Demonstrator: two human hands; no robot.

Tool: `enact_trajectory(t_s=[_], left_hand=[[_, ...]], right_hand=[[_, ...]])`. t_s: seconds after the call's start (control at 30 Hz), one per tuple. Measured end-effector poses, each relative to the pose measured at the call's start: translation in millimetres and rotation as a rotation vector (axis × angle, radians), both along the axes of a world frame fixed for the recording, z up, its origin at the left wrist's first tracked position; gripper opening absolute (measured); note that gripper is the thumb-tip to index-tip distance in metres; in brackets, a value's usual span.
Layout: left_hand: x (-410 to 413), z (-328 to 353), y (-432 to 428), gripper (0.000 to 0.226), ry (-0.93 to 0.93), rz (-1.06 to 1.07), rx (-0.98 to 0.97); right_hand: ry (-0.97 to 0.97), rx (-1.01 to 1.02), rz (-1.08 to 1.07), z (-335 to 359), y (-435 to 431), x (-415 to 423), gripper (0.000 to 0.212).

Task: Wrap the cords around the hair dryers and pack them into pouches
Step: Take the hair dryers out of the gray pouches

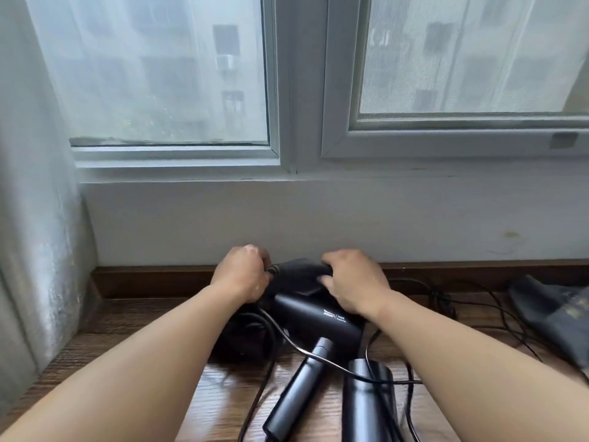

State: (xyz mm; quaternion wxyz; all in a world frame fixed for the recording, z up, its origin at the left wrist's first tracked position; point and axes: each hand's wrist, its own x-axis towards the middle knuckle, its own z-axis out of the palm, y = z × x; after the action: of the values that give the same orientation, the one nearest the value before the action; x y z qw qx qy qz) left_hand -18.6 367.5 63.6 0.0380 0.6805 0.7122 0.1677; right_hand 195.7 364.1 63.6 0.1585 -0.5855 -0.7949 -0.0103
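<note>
A left hand (242, 272) and right hand (353, 282) gripped a dark pouch (299, 272) at the nose of a black dryer (318, 317) on a wooden worktop (127, 320). A second dryer (366, 403) lay beside it among loose cords (478, 301).

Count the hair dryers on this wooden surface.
2. A black plastic hair dryer with white lettering lies near the right hand; a dark grey one lies right of its handle, at the bottom edge. The dark bundle at left may hide another.
</note>
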Motion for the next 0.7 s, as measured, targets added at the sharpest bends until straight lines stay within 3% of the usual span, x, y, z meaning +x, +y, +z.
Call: enact_trajectory(t_s=[0.3, 0.57, 0.7], left_hand=[[-11.2, 55.5, -39.2, 0.017, -0.195, -0.051, 0.122], [4.7, 98.6, -78.7, 0.016, -0.761, -0.075, 0.261], [22.5, 108.1, -110.6, 0.017, -1.066, -0.086, 0.231]], right_hand=[[0.318, 0.072, 0.071, 48.5, -37.5, -1.2, 0.013], [0.621, 0.209, 0.076, 84.3, -76.7, 10.0, 0.002], [0.733, 0.32, 0.06, 94.4, -97.9, 12.6, 0.008]])
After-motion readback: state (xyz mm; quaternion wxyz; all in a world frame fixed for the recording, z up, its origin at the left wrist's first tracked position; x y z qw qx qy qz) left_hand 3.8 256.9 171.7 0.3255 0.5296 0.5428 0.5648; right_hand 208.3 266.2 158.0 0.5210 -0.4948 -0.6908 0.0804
